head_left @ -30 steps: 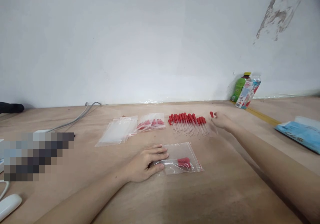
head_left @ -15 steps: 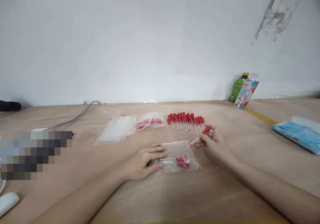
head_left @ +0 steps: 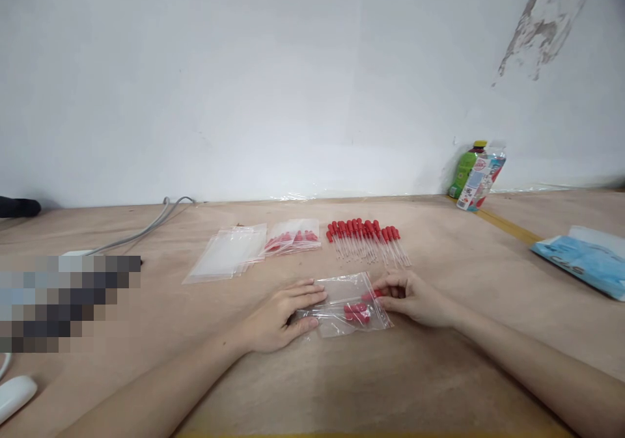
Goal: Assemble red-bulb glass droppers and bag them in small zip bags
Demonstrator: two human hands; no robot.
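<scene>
A clear zip bag (head_left: 338,288) lies flat on the table, its red-lined mouth facing right. Across its left end rests my left hand (head_left: 283,314), fingers out flat and thumb apart, pressing it down. Inside the bag are a few droppers (head_left: 359,313) with red bulbs and thin clear tubes. My right hand (head_left: 413,299) is at the mouth, pinching another red-bulbed dropper (head_left: 371,295) whose tube reaches into the bag. Behind the bag lies a row of several loose droppers (head_left: 364,233), bulbs pointing away from me.
Flat zip bags (head_left: 227,252) lie stacked behind my left hand, beside bags holding red-bulbed droppers (head_left: 293,239). A drink bottle (head_left: 466,172) and a carton (head_left: 481,181) stand by the wall. A blue packet (head_left: 583,265) lies right; a grey cable (head_left: 141,230) and a white object (head_left: 17,396) are left.
My right hand has moved left and toward me, sliding the dropper from outside the bag's mouth into the bag. My left hand has stayed in place.
</scene>
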